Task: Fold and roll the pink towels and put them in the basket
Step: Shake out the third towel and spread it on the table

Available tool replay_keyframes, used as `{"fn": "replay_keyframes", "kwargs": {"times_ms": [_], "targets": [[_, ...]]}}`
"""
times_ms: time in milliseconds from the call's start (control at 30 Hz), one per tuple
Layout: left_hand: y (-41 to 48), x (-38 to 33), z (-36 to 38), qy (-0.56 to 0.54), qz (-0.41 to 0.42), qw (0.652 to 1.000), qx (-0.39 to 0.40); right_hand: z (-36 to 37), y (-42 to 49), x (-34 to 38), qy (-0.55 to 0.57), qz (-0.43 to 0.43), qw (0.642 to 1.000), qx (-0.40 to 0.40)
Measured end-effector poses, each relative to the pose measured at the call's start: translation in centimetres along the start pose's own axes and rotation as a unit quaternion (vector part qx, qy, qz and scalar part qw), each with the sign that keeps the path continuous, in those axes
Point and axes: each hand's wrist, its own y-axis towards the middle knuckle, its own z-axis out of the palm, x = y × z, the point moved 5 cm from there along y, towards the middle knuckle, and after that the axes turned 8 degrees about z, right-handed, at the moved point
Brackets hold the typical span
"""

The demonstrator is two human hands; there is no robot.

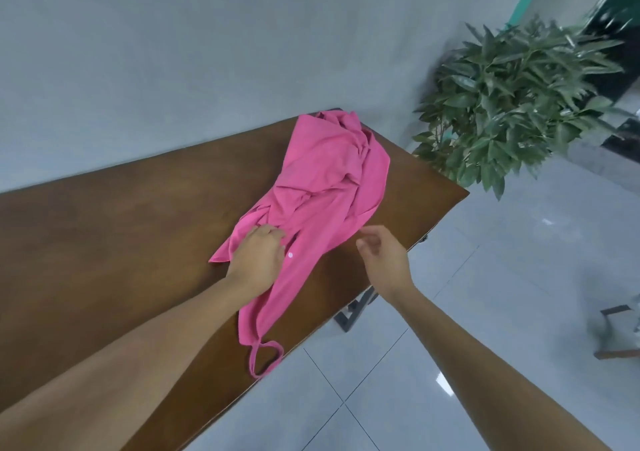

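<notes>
The brown table (104,242) stands with its far edge against the grey wall (173,69). Its right edge runs at a slant from the far right corner down toward the near side, and beyond it there is only the tiled floor (485,294). The pink towels (329,180) lie in a crumpled heap on the right part of the table. They reach from the far right corner almost to the near edge, and their right side is close to the table's right edge. A thin pink loop (265,357) at the near end lies just at the table's edge. To the left of the heap there is a wide stretch of bare wood.

The left hand (258,260) rests on the near left part of the towels. Its fingers (272,234) are curled into the cloth and grip it, and folds gather at the tips. The right hand (384,260) hovers just beside the right border of the towels, above the table's edge. Its fingers are loosely bent, a little apart, and they hold nothing. A green plant (512,104) stands on the floor past the far right corner.
</notes>
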Motion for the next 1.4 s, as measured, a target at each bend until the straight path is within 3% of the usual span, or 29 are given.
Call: {"fn": "replay_keyframes", "kwargs": {"times_ms": [167, 267, 400, 667, 767, 1133, 1400], "targets": [[0.3, -1.2, -0.8, -0.056, -0.065, 0.993, -0.081, -1.1, 9.6, 2.0, 0.029, -0.019, 0.999, 0.016], [0.4, -1.6, -1.4, -0.106, -0.133, 0.979, -0.11, 0.3, 14.5, 3.1, -0.029, -0.022, 0.999, 0.039], [0.7, -1.9, -1.4, -0.127, -0.165, 0.973, -0.1, 2.0, 18.6, 3.3, -0.096, -0.002, 0.995, 0.036], [2.3, -0.9, -7.2, -0.072, -0.159, 0.977, -0.124, -0.7, 22.1, 12.3, 0.057, -0.055, 0.997, 0.019], [3.0, -0.8, -11.2, -0.07, -0.16, 0.97, -0.169, -1.6, 24.6, 16.2, 0.097, -0.084, 0.992, 0.008], [-3.8, 5.0, -27.1, -0.148, -0.185, 0.925, -0.297, -3.4, 14.1, 33.4, 0.191, -0.195, 0.96, 0.061], [-12.6, 11.3, -36.6, -0.123, -0.208, 0.901, -0.359, 3.5, 2.5, 42.9, 0.19, -0.281, 0.932, 0.126]]}}
